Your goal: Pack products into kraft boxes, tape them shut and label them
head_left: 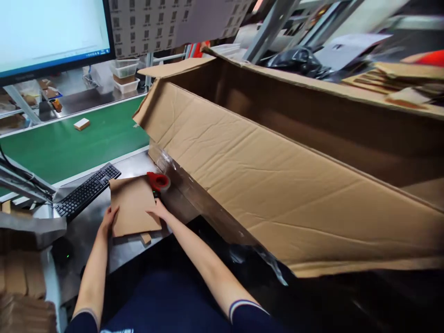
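A flat piece of brown cardboard (133, 206) lies on the metal worktop (85, 231) in front of me. My left hand (108, 218) rests against its left edge, fingers stretched along it. My right hand (158, 210) lies on its right side, fingers flat, close to a red tape dispenser (158, 181) that sits just beyond. A very large open cardboard box (277, 175) fills the right, its near flap hanging toward me with clear tape along its lower edge.
A black keyboard (86, 190) lies left of the cardboard, under a monitor (52, 37). Behind runs a green conveyor belt (69, 148) carrying one small box (82, 124). Stacked cardboard (21, 286) sits at the lower left. Plastic trays and clutter stand beyond.
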The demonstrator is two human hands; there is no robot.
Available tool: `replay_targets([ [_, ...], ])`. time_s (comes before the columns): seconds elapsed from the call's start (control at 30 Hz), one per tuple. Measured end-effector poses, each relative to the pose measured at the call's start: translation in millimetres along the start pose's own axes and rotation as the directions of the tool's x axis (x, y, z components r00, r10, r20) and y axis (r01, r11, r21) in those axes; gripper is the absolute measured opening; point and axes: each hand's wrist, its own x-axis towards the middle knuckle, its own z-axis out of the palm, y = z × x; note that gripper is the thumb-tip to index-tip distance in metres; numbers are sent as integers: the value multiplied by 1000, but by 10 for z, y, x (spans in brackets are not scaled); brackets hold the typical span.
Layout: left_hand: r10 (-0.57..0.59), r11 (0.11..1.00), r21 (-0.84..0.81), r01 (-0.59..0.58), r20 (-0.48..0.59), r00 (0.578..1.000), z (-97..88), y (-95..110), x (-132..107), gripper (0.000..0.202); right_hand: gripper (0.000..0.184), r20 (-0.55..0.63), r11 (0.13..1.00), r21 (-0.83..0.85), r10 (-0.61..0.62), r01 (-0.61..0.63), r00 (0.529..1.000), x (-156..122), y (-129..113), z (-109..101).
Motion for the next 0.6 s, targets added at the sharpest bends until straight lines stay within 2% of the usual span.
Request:
replay_targets([
  [0.07,87,994,78,-77,-131,988,-98,69,25,19,64,-112,994,-87,-73,63,991,-155,-62,9],
  [0.1,156,982,137,-128,-222,962,-139,84,1,22,63,-143,985,-129,-133,115,981,-310,-114,-38],
  [0.13,234,964,197,-180,-305,923,-157,78,-42,26,58,-152,958,-192,-244,214,958,-520,-178,-132],
  [0.17,326,934,270,-233,-384,864,-138,47,-98,28,50,-161,916,-250,-359,314,919,-780,-254,-276],
  [0.2,412,900,328,-288,-423,807,-69,-6,-160,29,41,-89,747,-418,-601,518,795,-1078,-339,-467],
  [0.23,438,890,324,-320,-417,797,59,-75,-226,29,37,-14,473,-590,-817,655,577,-1399,-430,-696],
  [0.27,446,888,296,-353,-362,819,249,-149,-292,28,39,-21,238,-756,-940,610,341,-1720,-523,-954],
  [0.3,407,912,178,-369,-292,865,496,-220,-360,29,50,-79,144,-899,-982,414,172,-2023,-616,-1226],
  [0.33,313,949,11,-315,-149,938,788,-280,-431,33,61,-176,181,-970,-983,163,44,-2287,-703,-1498],
  [0.37,195,975,-122,-187,57,979,1109,-323,-502,37,70,-268,267,-962,-963,-49,17,-2499,-782,-1759],
  [0.4,78,979,-203,-26,254,964,1440,-347,-571,41,79,-326,313,-926,-945,-209,31,-2653,-852,-1997],
  [0.43,-41,963,-224,148,424,905,1762,-354,-630,43,88,-388,337,-882,-916,-328,102,-2748,-915,-2201],
  [0.47,-141,932,-206,298,552,822,2062,-346,-674,44,92,-452,346,-847,-868,-403,206,-2790,-975,-2368],
  [0.5,-223,893,-171,417,636,739,2333,-328,-698,47,93,-509,347,-823,-802,-450,312,-2792,-1033,-2494],
  [0.53,-290,852,-135,506,684,670,2571,-304,-701,52,90,-555,350,-805,-728,-478,402,-2765,-1094,-2582],
  [0.57,-342,815,-107,569,703,623,2779,-280,-685,59,83,-584,355,-795,-666,-492,464,-2724,-1157,-2638],
  [0.6,-385,783,-91,615,706,595,2961,-260,-655,67,77,-597,356,-791,-630,-498,497,-2681,-1219,-2669],
])
